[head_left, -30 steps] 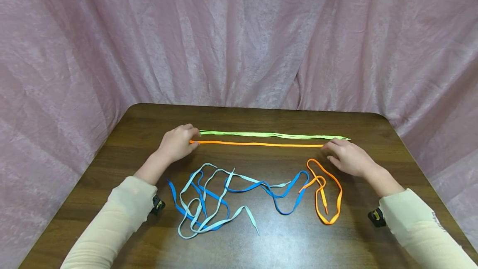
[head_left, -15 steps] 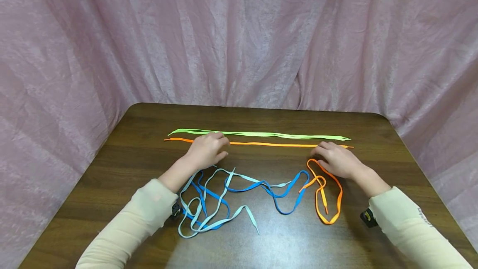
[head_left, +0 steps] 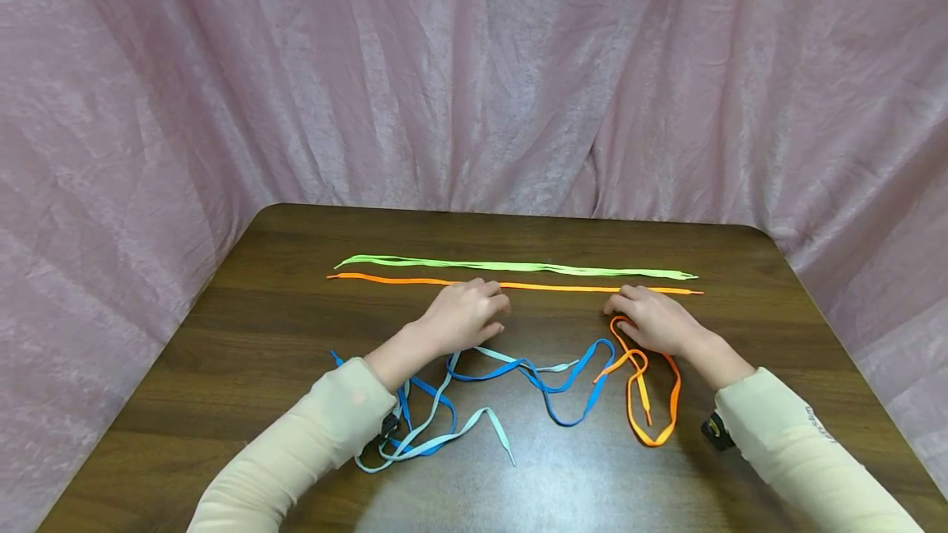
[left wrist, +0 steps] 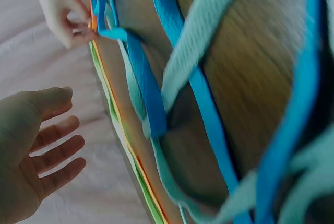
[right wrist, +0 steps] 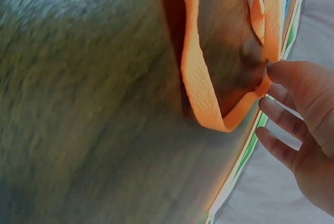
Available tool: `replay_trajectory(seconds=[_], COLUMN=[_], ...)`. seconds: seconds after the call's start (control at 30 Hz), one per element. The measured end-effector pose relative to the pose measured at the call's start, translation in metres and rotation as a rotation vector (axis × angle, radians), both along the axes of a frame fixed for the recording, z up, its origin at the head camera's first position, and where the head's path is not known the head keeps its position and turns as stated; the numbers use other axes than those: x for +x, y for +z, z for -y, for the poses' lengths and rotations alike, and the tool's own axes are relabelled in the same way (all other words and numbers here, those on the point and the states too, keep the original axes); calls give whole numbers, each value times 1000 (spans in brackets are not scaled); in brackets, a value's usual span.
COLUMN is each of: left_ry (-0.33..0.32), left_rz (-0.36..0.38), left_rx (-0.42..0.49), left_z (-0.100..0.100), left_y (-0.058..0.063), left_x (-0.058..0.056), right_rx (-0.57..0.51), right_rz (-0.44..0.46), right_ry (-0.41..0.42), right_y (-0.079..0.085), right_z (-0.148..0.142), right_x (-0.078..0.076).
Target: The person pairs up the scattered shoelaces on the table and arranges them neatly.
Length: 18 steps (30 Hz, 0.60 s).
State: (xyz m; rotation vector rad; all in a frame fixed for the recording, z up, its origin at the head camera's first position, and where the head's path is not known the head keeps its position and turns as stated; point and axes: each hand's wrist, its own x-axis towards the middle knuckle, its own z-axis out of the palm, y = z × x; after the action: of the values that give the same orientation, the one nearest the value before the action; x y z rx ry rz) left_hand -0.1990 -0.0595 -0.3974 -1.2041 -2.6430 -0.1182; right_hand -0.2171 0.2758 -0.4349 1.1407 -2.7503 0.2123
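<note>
In the head view a straightened orange shoelace (head_left: 563,288) lies across the table, just nearer than a bundled neon-green shoelace (head_left: 504,267). My left hand (head_left: 467,315) hovers at the orange lace's middle with fingers spread loosely and nothing held, as the left wrist view of the hand (left wrist: 31,156) confirms. Fingers loosely bent, my right hand (head_left: 655,323) is over the top of a second, looped orange shoelace (head_left: 651,442). In the right wrist view its thumb overlaps that looped lace (right wrist: 201,88), while the other fingers (right wrist: 279,148) are apart.
A blue shoelace (head_left: 566,424) and a pale mint shoelace (head_left: 501,436) lie tangled in front, partly hidden by the left forearm. The brown wooden table (head_left: 222,352) ends at the back before a pink curtain (head_left: 474,89).
My left hand has let go of the straight orange lace's left end and slid right along it. My right hand has shifted left from its right end to over the looped lace. The laces stay put.
</note>
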Motion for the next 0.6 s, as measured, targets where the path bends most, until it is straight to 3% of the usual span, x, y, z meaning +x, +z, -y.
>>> replay_trajectory(seconds=[0.13, 0.33, 0.6], left_ry=[-38, -81, -93], left_rz=[27, 0, 23], left_rx=[-31, -49, -100], left_z=[-13, -32, -59], left_y=[-2, -5, -6], left_x=[4, 9, 15], right_rx=[-4, -37, -29], right_rz=[-8, -31, 55], right_ry=[-3, 10, -63], right_y=[-2, -4, -3], right_z=[0, -1, -3], right_x=[-1, -2, -1])
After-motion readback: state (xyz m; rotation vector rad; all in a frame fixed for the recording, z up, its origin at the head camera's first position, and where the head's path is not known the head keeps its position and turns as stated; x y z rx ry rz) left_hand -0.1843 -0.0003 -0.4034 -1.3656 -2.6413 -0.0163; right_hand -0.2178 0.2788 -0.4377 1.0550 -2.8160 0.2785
